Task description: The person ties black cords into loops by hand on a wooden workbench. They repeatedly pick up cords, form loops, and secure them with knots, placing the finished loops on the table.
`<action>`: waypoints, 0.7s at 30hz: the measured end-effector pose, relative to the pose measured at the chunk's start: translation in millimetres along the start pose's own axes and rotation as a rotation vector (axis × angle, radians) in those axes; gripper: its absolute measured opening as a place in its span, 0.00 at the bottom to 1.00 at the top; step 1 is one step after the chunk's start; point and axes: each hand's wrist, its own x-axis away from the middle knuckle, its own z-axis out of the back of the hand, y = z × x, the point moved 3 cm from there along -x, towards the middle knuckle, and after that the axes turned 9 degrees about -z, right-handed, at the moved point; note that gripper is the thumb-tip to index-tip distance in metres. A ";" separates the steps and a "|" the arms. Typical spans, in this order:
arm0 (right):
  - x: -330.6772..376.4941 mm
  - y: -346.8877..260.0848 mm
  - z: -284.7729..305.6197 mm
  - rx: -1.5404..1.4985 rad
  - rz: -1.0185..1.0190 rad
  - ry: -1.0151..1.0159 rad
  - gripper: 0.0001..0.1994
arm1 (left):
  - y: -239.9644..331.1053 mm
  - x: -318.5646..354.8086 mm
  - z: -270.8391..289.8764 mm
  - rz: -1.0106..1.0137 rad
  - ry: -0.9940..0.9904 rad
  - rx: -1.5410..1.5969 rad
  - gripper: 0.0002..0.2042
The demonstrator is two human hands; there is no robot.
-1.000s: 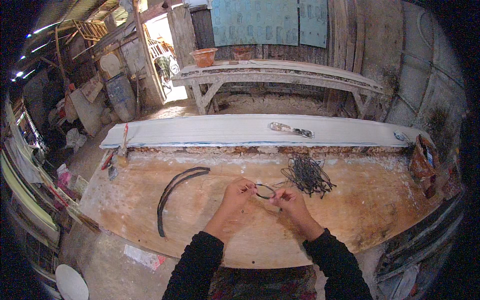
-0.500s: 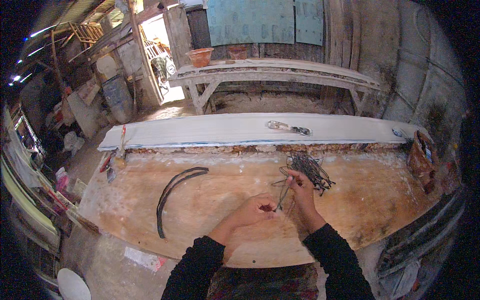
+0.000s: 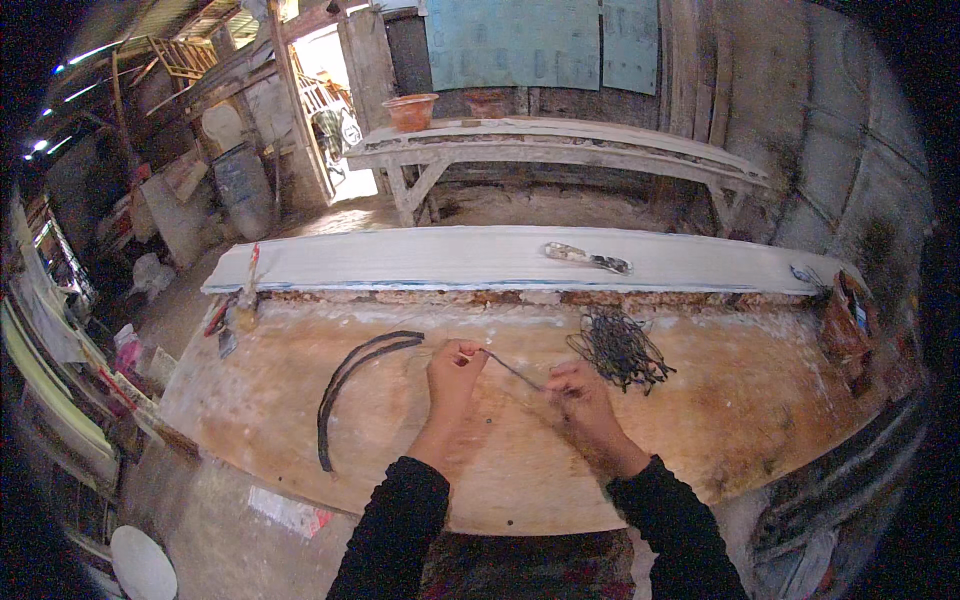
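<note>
Between my two hands a thin dark cord (image 3: pixel 515 370) is stretched on a slant above the wooden board (image 3: pixel 400 480). My left hand (image 3: pixel 456 372) pinches its upper left end. The other end runs into the closed fingers of my right hand (image 3: pixel 582 396), slightly blurred. Just beyond the right hand lies a tangled pile of black cords (image 3: pixel 625 350), apart from the stretched one. Left of my left hand rests a curved pair of flat black strips (image 3: pixel 335 400).
A white-topped plank (image 3: pixel 420 262) crosses behind the board, with a paint-spattered knife-like tool (image 3: pixel 588 258) on it. A brown bag (image 3: pixel 848 318) stands at the right end, a brush (image 3: pixel 250 275) at the left. Farther back, a long bench (image 3: pixel 560 150) carries orange pots (image 3: pixel 410 112).
My left hand has moved up and left, while the right has come slightly down and left, off the pile. The cord is now drawn out straight between them.
</note>
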 end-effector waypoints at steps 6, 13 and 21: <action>20.9 -16.6 -34.8 0.136 0.050 -0.407 0.09 | -30.4 2.5 -8.7 0.168 0.046 0.380 0.02; 16.0 -15.5 -22.4 0.253 0.146 -0.371 0.08 | -23.5 5.5 -13.7 0.074 -0.059 0.276 0.03; 10.8 -20.7 -2.9 0.234 0.071 0.061 0.05 | -6.0 11.5 -22.4 0.057 -0.284 0.221 0.04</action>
